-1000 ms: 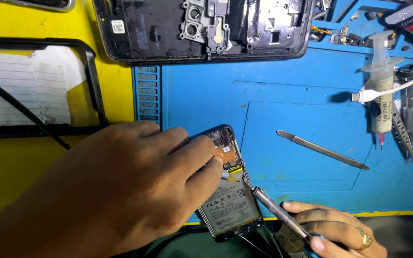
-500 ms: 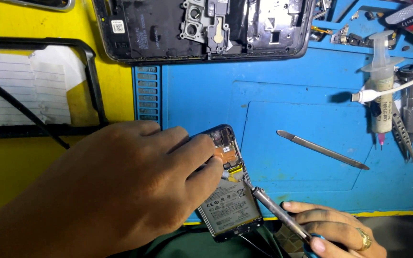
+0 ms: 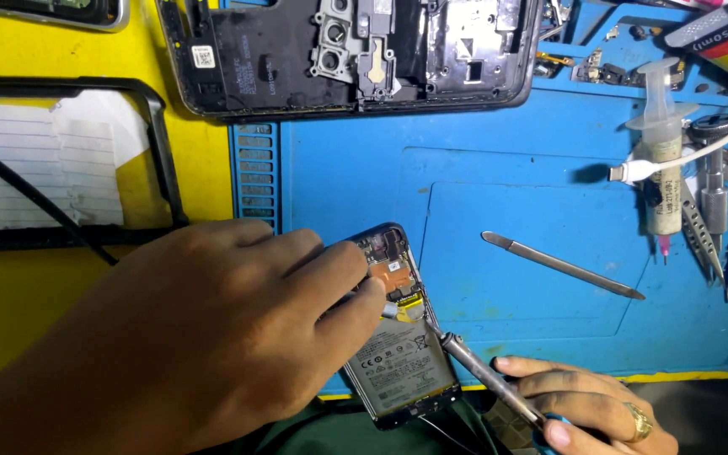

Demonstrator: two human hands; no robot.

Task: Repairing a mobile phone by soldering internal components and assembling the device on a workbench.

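The left hand [image 3: 212,337] pinches the open phone [image 3: 398,329], tilted on the blue mat [image 3: 516,219] at 6 o'clock. The right hand [image 3: 587,409] grips a soldering iron [image 3: 482,371], its tip touching the phone's middle.

Left hand [image 3: 212,337] palm down, fingers curled, fingertips [image 3: 364,291] pinched together. Right hand [image 3: 583,409] low at frame edge, fingers closed in pen-like grip, ring on one finger.

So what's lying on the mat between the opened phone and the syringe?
Head view: a thin metal pry tool lies slanted on the blue mat, between phone and syringe.
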